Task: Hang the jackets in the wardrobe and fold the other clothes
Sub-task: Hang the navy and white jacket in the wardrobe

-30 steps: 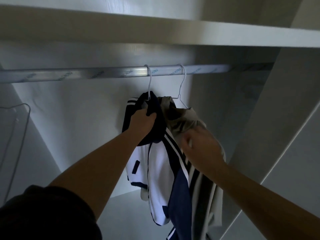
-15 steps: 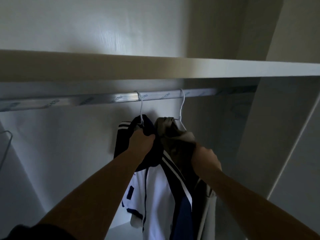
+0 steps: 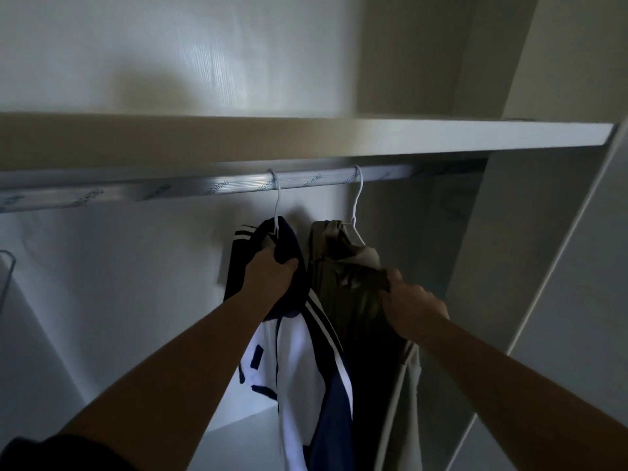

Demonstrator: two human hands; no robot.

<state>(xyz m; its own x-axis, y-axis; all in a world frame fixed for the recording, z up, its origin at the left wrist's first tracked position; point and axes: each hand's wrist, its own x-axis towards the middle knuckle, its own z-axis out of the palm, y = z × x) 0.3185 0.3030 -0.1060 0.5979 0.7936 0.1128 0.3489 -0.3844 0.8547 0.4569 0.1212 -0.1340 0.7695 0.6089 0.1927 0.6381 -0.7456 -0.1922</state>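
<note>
White-panelled wardrobe interior [image 3: 119,300] fills the frame, dimly lit, its right side panel [image 3: 509,266] running down the right of the picture; a thick white shelf board [image 3: 373,137] crosses the full width at mid-height; directly beneath it a silver metal hanging rail [image 3: 204,188], printed with repeated lettering, spans from the left edge to the right side panel. Two garments hang from the rail at centre frame, side by side and touching: a navy and white striped sports jacket [image 3: 299,368] on the left, an olive-grey jacket with a pale lining [image 3: 346,300] on the right, both running out of view at the bottom edge. Both bare forearms reach up from the lower corners; a dark sleeve [image 3: 51,453] shows at lower left. Left hand [image 3: 268,277]: fingers curled, gripping the dark navy shoulder of the sports jacket just below the hanger neck. Right hand [image 3: 413,307]: fingers curled round a fold of the olive-grey jacket at its shoulder, knuckles toward the camera. Thin white wire hanger [image 3: 278,202] carries the sports jacket, hook over the rail; second white wire hanger [image 3: 356,198] carries the olive-grey jacket, hooked just to the right. Part of a bare wire hanger [image 3: 8,266] shows at the left edge, mostly cut off by the frame.
</note>
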